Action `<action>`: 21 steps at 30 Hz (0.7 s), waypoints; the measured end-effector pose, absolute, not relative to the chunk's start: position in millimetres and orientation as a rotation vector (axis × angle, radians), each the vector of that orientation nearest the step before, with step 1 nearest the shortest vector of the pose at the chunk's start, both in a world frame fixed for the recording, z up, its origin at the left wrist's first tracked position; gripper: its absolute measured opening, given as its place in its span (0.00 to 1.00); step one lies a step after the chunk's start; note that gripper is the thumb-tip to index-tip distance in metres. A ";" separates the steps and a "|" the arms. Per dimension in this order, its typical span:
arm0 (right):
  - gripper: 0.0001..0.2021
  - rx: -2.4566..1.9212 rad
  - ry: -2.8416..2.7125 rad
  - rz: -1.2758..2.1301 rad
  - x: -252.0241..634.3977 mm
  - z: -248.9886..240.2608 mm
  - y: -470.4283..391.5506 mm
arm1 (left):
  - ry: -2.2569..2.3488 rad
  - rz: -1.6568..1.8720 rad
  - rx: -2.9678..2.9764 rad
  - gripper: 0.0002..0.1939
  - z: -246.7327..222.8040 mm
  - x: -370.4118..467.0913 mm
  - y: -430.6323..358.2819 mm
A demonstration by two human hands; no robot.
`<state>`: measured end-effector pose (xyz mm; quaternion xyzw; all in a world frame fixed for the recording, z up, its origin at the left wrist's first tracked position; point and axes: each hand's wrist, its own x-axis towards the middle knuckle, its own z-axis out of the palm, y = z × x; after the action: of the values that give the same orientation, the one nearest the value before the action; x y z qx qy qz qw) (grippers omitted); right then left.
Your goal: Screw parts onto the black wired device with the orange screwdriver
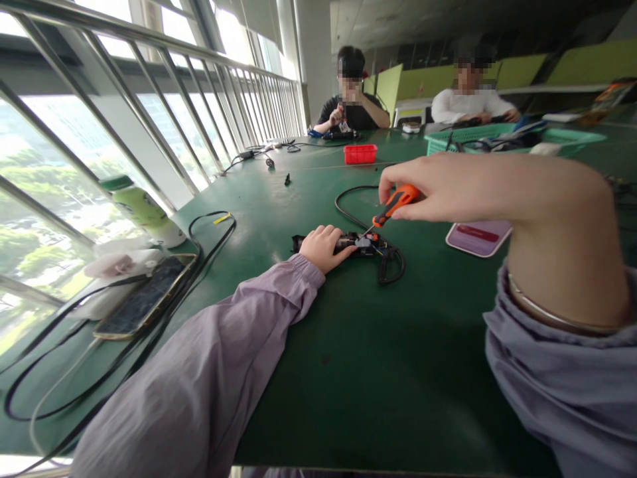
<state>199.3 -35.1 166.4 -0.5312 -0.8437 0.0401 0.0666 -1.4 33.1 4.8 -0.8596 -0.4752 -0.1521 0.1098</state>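
Note:
My left hand (323,248) is wrapped over a black corded device (367,244) that lies on the green table and shows inner parts and thin coloured wires at its right end. An orange and black screwdriver (397,204) is gripped in my right hand (432,186), above and to the right of the device. Its shaft slants down to the left, with the tip at the exposed parts; whether it sits in a screw is too small to tell. A black cable (343,202) loops behind and beside the device.
A phone (144,299), cords and a green-capped bottle (144,209) are on the left by the railing (199,99). Behind stand a red basket (360,154) and a green basket (572,138) with tools. A purple-edged card-like item (478,238) lies right. Two people sit across the table.

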 end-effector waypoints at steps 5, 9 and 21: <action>0.16 -1.759 -2.551 0.233 193.2 167.8 -36.9 | -1.406 -0.430 -2.530 0.23 5.9 -0.5 31.9; 0.19 -1.760 -2.529 0.251 187.5 168.6 -39.8 | -1.398 -0.433 -2.529 0.23 5.6 -0.1 32.1; 0.14 -1.711 -2.580 0.148 198.6 166.9 -33.4 | -1.413 -0.440 -2.539 0.23 6.5 -0.1 32.2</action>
<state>198.6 -33.4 166.9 -0.5519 -0.8323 0.0477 0.0212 -0.1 32.2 6.5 -0.8595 -0.4785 -0.1489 0.1010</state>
